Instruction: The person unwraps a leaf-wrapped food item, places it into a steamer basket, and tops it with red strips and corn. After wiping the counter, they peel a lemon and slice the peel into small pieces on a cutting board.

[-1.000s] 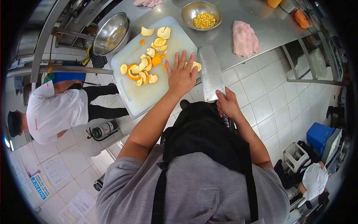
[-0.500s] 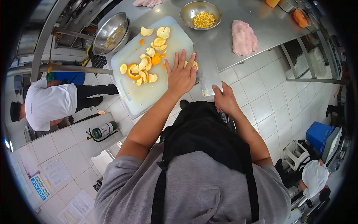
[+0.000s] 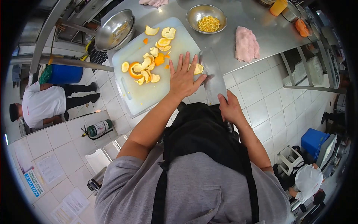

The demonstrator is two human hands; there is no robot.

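Note:
My left hand (image 3: 185, 77) is open, fingers spread, over the right side of the white cutting board (image 3: 128, 63). Its thumb reaches out toward the broad blade of a cleaver (image 3: 212, 74). The cleaver's handle is in my right hand (image 3: 230, 108), close to my apron, and its blade points away from me along the board's right edge. Beside the left fingers, a piece of orange peel (image 3: 198, 69) lies partly hidden. More curved orange peels (image 3: 143, 69), orange outside and pale inside, are scattered over the board's middle.
Past the board, a metal bowl (image 3: 225, 18) holds small yellow pieces. A pink cloth (image 3: 247, 44) lies on the steel table (image 3: 257, 18). Stacked metal bowls (image 3: 112, 37) stand at left. One person (image 3: 48, 102) is at far left, another (image 3: 308, 181) at lower right.
My left thumb has swung out from the fingers toward the blade. My right hand and the cleaver have shifted slightly right. The person at left has moved farther left.

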